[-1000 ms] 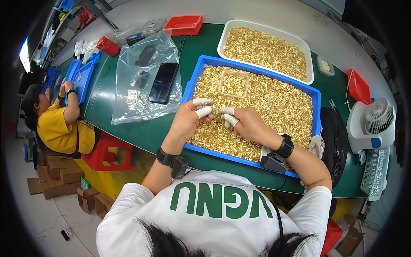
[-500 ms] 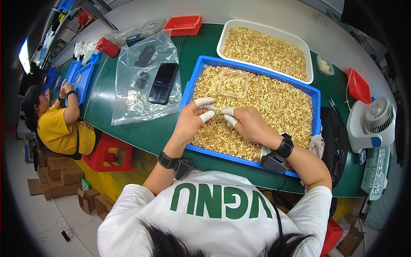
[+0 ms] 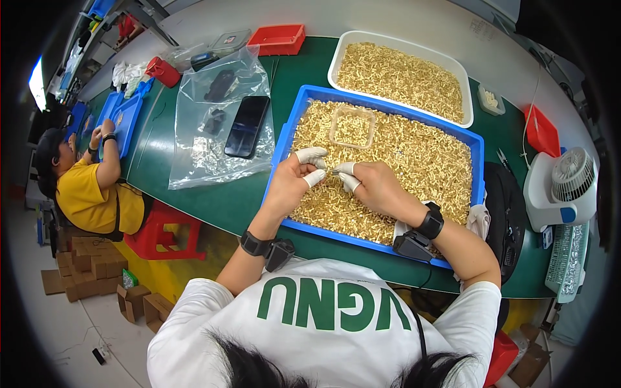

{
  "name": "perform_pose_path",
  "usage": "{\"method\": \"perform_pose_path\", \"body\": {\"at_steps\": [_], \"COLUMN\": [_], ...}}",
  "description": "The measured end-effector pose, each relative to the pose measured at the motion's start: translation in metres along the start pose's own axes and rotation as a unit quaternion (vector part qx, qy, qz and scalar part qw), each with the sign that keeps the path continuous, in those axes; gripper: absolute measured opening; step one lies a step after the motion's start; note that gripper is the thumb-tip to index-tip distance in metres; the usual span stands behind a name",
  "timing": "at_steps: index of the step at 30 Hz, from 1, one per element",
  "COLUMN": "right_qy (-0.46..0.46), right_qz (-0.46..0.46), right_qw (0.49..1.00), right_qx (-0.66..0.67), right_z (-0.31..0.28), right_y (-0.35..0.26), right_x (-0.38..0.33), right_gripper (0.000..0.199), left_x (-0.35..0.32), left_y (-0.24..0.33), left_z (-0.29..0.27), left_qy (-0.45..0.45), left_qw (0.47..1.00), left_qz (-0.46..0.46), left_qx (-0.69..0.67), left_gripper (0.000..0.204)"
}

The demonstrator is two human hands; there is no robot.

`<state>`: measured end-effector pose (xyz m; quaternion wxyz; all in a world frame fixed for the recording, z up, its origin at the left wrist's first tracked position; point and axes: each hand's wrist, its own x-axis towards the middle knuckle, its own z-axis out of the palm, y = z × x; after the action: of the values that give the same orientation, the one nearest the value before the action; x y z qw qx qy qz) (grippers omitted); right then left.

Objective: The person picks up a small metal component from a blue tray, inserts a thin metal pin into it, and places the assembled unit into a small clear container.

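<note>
Small brass part [image 3: 332,171]: pinched between fingertips of both hands, just above the heap of like parts [image 3: 414,155] in the blue tray [image 3: 283,145]; too small to make out its shape. Left hand [image 3: 292,181]: narrow pinch, thumb and forefinger in white finger cots, closed on the part. Right hand [image 3: 372,186]: same narrow pinch from the opp. side, cots on the fingertips; remaining fingers curled under and hidden. Both wrists carry black bands w/ a small black unit; the right one's cable runs down out of sight behind the white shirt. Small clear square container [image 3: 353,127] sits sunk in the heap, near the far side of the tray. White tray [image 3: 336,55] of similar parts lies just beyond, touching or nearly touching the blue tray; cannot tell which. To the left on the green table [image 3: 194,207]: clear plastic bag [image 3: 213,129] w/ a dark phone [image 3: 246,127] on it; bag contents hard to read. Right edge: white fan [image 3: 561,187], partly cut by the fisheye rim. Far left: a second person in a yellow shirt [image 3: 90,194] works at another blue tray [image 3: 126,116]; their hands are small and unclear.
</note>
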<state>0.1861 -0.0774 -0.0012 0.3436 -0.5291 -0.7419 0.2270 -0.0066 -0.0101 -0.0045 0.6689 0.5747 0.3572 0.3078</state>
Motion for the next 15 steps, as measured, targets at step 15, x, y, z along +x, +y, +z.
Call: {"method": "perform_pose_path", "body": {"at_steps": [15], "right_qy": [-0.015], "right_qz": [0.208], "right_qw": [0.966], "right_qx": [0.155], "right_z": [-0.01], "right_y": [-0.002], "right_x": [0.007], "right_gripper": [0.033], "left_x": [-0.005], "left_y": [0.015], "left_z": [0.005], "left_qy": [0.031], "left_qw": [0.878], "left_qz": [0.158], "left_qx": [0.451], "left_gripper": [0.037]}}
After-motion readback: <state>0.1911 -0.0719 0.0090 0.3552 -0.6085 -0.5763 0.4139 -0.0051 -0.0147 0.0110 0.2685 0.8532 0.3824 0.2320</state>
